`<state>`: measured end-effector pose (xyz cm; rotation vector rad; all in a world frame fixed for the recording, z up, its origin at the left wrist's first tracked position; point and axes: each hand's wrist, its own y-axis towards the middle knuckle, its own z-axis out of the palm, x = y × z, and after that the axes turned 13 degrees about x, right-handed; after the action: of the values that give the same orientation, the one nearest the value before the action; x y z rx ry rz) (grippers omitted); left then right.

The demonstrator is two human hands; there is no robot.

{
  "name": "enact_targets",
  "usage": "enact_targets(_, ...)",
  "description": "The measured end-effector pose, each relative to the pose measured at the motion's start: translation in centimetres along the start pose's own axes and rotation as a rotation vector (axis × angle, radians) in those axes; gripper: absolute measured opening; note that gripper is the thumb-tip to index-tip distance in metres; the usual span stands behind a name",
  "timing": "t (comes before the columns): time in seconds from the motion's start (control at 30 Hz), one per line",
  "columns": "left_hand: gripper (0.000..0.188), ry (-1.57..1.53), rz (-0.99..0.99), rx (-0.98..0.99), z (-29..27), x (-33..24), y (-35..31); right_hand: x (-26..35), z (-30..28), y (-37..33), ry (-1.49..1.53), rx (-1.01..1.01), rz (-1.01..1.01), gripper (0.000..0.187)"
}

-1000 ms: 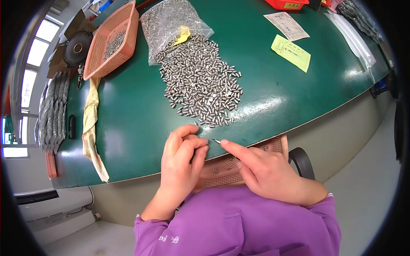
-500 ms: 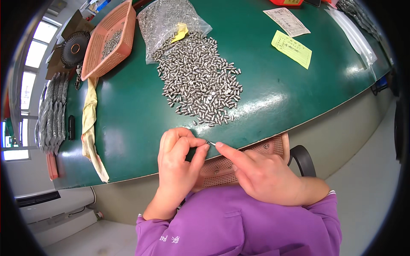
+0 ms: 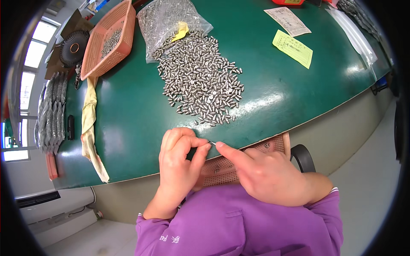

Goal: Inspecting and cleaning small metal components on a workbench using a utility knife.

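Observation:
My left hand (image 3: 178,155) is closed, thumb and index fingertips pinched together near the table's front edge. What sits in that pinch is too small to make out. My right hand (image 3: 267,173) faces it, index finger stretched along a thin, silvery, pin-like piece (image 3: 212,143) that reaches to the left fingertips. The other right fingers curl underneath and are partly hidden. Beyond both hands lies a broad heap of small pointed metal parts (image 3: 198,77). It spills from a clear plastic bag (image 3: 171,19) with a yellow slip (image 3: 181,31) on it.
A pink mesh basket (image 3: 222,179) sits below the table edge, under my hands, with a few parts inside. Another basket (image 3: 121,53) stands far left beside a black fan (image 3: 73,48). A yellowish cloth strip (image 3: 89,119), packed bags (image 3: 52,113) and paper slips (image 3: 293,48) lie on the green table (image 3: 132,132).
Both hands stay nearly in place, fingertips still meeting at the thin piece. The whole view has shifted very slightly; the heap looks unchanged.

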<state>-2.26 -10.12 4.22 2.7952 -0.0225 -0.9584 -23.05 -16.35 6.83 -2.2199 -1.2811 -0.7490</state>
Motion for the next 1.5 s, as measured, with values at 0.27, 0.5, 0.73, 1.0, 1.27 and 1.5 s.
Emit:
enact_targets(0.27,0.018,0.022,-0.044,0.014,-1.0,-0.2,0.3,-0.9,0.4,-0.5,0.121,-0.032,0.023,0.055)
enact_targets(0.5,0.018,0.108,-0.152,-0.073,-0.1,0.6,2.3,-1.6,1.3,-0.1,0.057,-0.155,-0.087,0.058)
enact_targets(0.73,0.013,0.000,-0.097,0.048,-0.3,-0.5,0.6,-1.3,1.2,0.0,0.026,-0.147,-0.086,0.059)
enact_targets(1.0,0.014,-0.050,-0.099,0.024,0.1,-0.3,0.3,-1.1,1.6,0.3,0.021,-0.122,-0.085,0.061)
enact_targets(1.27,0.015,-0.056,-0.066,0.039,-0.2,0.0,0.5,-0.5,0.8,0.3,0.028,-0.038,-0.023,0.059)
enact_targets(1.5,0.014,-0.036,-0.028,0.101,-0.7,0.0,0.5,-0.7,0.4,0.5,0.045,-0.006,-0.036,0.060)
